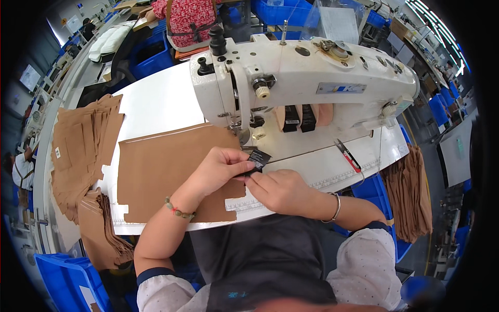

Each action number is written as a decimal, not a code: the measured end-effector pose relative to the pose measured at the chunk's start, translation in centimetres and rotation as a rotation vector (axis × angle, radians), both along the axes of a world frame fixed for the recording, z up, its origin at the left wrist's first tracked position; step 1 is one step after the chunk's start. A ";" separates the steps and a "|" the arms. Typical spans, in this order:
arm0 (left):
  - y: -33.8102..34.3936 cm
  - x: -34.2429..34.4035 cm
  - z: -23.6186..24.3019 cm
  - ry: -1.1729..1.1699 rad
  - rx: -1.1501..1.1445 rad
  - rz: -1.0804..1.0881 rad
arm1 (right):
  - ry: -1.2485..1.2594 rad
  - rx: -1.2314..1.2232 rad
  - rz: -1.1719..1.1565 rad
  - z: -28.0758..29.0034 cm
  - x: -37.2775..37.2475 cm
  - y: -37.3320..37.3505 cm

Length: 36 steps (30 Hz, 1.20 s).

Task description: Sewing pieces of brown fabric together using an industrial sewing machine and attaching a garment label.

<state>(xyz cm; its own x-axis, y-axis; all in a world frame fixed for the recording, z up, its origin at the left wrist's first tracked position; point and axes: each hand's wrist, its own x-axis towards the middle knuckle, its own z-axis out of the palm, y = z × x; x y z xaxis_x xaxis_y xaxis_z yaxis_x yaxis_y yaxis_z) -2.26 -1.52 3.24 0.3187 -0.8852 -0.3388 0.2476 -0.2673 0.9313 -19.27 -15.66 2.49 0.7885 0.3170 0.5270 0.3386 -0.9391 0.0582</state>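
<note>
Both my hands meet just in front of the needle of a white sewing machine (291,78). Between thumb and fingers my left hand (228,165) grips a small black label (258,157) with pale print. My right hand (283,190) pinches the label's lower edge, its fingertips close against the left ones. Under my left wrist lies a flat brown fabric panel (156,171) with notched corners and a pale line along its far edge. The panel's far right corner reaches toward the presser foot (258,132).
Red-handled thread snips (349,156) lie on the white table right of my hands. Black labels (307,118) in stacks stand under the machine arm. Brown cut pieces (83,151) pile up at the left; more brown pieces (408,192) hang over a blue bin at the right. A person (192,21) sits beyond.
</note>
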 end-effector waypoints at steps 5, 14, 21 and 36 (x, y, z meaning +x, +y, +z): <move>1.1 0.8 0.7 -1.006 -0.047 -0.059 | 0.140 0.374 -0.069 0.8 1.7 -2.1; 2.3 0.5 2.7 -1.460 0.091 0.055 | 0.366 0.795 0.149 -0.6 7.6 -4.2; 2.1 3.2 1.9 -1.243 0.062 -0.003 | 0.532 0.838 -0.137 -1.4 7.1 -6.1; 0.9 1.9 1.3 -0.996 0.043 0.067 | 0.615 0.915 -0.086 -0.6 6.8 -5.8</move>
